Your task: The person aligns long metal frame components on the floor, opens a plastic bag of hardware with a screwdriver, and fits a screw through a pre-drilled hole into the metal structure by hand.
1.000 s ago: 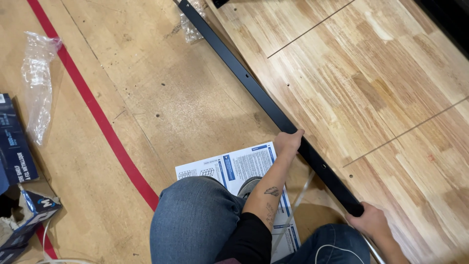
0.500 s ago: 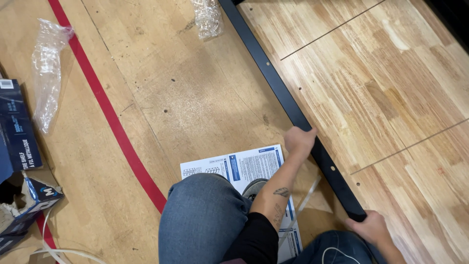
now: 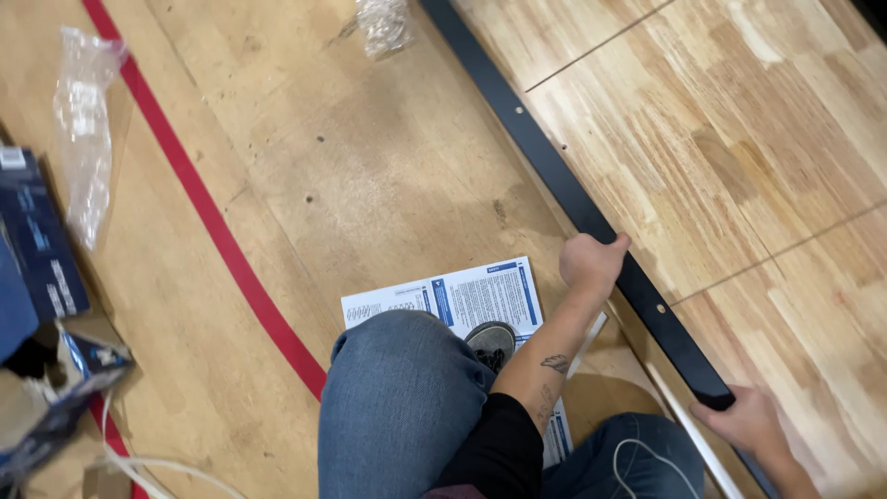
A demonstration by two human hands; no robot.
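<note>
Long black bar gripped at two points on the wooden floor, both hands now set further along it.

The black metal bar (image 3: 591, 217) lies diagonally across the floor (image 3: 388, 176), from far centre down to the near right, along the edge of a lighter wood panel (image 3: 739, 148). Since a second ago the left hand (image 3: 589, 261) has slid a little down the bar, and the view has swung so the bar sits more to the right. The left hand is closed over the bar's upper edge about midway, forearm reaching up from the bent knee. The right hand (image 3: 747, 420) is wrapped round the bar's near end, wrist low at the near right. An instruction sheet (image 3: 443, 300) lies under the knee; a clear plastic bag (image 3: 83, 129) and dark blue boxes (image 3: 37, 249) sit far left.
</note>
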